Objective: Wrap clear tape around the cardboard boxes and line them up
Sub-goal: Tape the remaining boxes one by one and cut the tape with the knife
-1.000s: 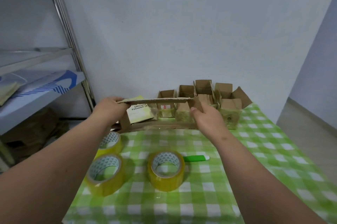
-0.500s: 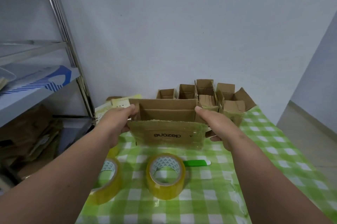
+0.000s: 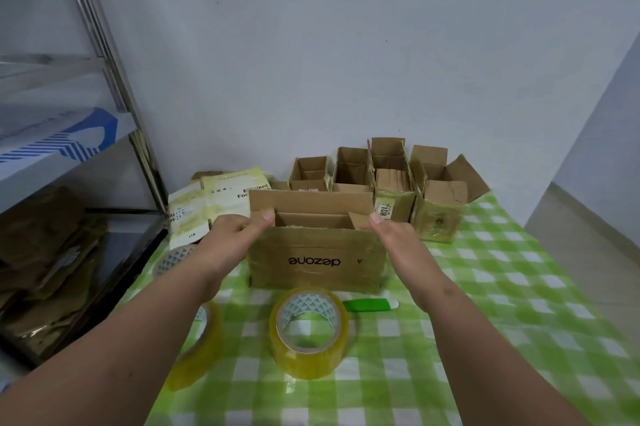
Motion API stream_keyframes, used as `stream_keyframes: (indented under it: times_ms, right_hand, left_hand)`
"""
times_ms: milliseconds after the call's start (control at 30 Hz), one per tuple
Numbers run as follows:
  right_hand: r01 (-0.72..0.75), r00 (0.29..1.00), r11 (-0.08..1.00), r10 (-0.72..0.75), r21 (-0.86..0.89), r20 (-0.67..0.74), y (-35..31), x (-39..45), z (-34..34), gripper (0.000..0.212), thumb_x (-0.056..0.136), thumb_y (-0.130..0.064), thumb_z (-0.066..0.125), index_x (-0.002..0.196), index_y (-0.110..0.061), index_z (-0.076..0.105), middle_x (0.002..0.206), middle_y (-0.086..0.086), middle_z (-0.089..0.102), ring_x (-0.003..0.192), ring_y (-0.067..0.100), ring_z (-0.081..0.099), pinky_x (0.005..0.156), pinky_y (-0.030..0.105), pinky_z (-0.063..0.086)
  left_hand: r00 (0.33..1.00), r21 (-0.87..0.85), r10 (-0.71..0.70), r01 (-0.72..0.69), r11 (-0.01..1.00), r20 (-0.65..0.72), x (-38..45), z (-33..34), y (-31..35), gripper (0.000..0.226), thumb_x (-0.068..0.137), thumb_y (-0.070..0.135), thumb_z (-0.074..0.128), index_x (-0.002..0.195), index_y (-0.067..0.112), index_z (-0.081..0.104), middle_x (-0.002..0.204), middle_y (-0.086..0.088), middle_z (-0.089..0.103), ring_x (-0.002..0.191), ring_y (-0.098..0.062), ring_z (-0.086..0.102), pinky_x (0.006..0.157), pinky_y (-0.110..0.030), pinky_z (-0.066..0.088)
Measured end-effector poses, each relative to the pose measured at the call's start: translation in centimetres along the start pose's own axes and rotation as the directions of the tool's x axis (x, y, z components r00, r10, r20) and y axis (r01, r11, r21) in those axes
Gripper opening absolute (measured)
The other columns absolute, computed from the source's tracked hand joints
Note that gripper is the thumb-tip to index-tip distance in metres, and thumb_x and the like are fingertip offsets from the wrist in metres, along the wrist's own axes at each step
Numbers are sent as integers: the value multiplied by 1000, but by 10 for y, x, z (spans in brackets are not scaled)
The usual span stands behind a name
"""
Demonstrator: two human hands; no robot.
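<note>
Cardboard boxes [image 3: 317, 252] five (open), tape rolls [image 3: 309, 332] three

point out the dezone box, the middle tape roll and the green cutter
dezone box [image 3: 317, 261], head view, on its printed front face
middle tape roll [image 3: 309, 354], head view, on its yellowish outer band
green cutter [image 3: 369, 305], head view, on its green handle

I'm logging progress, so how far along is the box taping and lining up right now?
Done: four small boxes stand in a row at the wall, shiny tape visible on the right two. In hand: the left hand and right hand hold the open dezone box. Left: placing it in line, then the flattened cartons; whether it needs more tape is unclear.
</note>
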State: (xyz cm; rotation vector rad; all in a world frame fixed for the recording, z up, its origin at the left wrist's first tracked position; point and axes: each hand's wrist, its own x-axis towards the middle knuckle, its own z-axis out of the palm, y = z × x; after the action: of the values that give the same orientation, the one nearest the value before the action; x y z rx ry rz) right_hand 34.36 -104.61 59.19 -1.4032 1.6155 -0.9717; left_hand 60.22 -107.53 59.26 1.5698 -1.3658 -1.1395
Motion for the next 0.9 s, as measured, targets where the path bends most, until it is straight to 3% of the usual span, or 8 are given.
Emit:
stream_keyframes:
  times_ms: [133, 300, 400, 467, 600, 700, 800, 900]
  right_hand:
    - [18, 1000, 998, -19, 68, 15, 8, 0, 2, 24, 95, -52, 51, 106, -33, 57, 130, -7, 40, 116, 10, 42, 95, 32, 31]
    - [-3, 999, 999, 5, 50, -39, 17, 9, 5, 34, 96, -38, 58, 120, -14, 56, 126, -4, 45, 116, 15, 48, 91, 34, 37]
    - [-30, 991, 998, 22, -56, -129, 20, 20, 7, 26, 92, -40, 63, 111, -23, 59, 119, -3, 57, 105, 18, 57, 96, 46, 47]
    - [-36, 990, 998, 29, -54, -138, 21, 25, 9, 43, 88, -42, 67, 126, -31, 49, 117, -7, 58, 104, 18, 59, 100, 50, 45]
    - [-22, 997, 989, 9, -147, -83, 22, 35, 5, 87, 81, -46, 69, 147, -53, 13, 109, -10, 52, 111, 20, 57, 109, 56, 35]
    - [8, 1000, 966, -4, -259, 15, 11, 38, 2, 94, 74, -41, 61, 145, -63, 1, 96, -6, 50, 90, 16, 54, 104, 56, 35]
    - [15, 999, 923, -1, -384, 35, 4, 42, 4, 89, 73, -41, 57, 143, -64, 8, 131, 3, 45, 122, 22, 48, 112, 56, 24]
    - [52, 999, 915, -55, -401, 5, 2, 41, 6, 75, 78, -34, 61, 138, -60, 26, 133, -2, 40, 118, 19, 47, 110, 46, 24]
  left_hand:
    - [999, 50, 36, -36, 998, 3, 8, -3, -11, 41, 83, 59, 66, 110, 28, 62, 133, 6, 45, 125, -22, 48, 111, -49, 38]
    - [995, 70, 50, -44, 997, -82, 11, -6, -14, 34, 91, 48, 63, 102, 16, 69, 117, 4, 58, 112, -23, 55, 97, -40, 45]
    - [988, 96, 69, -56, 994, -141, 12, -2, -14, 26, 94, 35, 64, 91, 10, 69, 99, -5, 67, 100, -30, 61, 75, -33, 45]
    - [984, 144, 96, -74, 987, -153, 16, 0, -15, 13, 94, 29, 65, 96, 16, 67, 101, -4, 66, 98, -27, 62, 73, -32, 47]
    - [977, 205, 159, -129, 970, -139, 20, 1, -16, 55, 91, 21, 68, 135, 35, 38, 103, 4, 55, 98, -20, 59, 79, -35, 49]
    - [983, 292, 169, -141, 946, -70, 24, 0, -11, 88, 88, 15, 66, 150, 51, 15, 100, 3, 53, 89, -19, 58, 74, -34, 48]
    - [987, 386, 159, -134, 913, -31, 28, 0, -8, 84, 88, 16, 61, 151, 52, 18, 105, 1, 53, 90, -18, 56, 77, -36, 49]
    - [981, 409, 190, -159, 899, -35, 27, 1, -10, 75, 88, 17, 61, 149, 45, 28, 105, 4, 52, 87, -17, 56, 68, -32, 44]
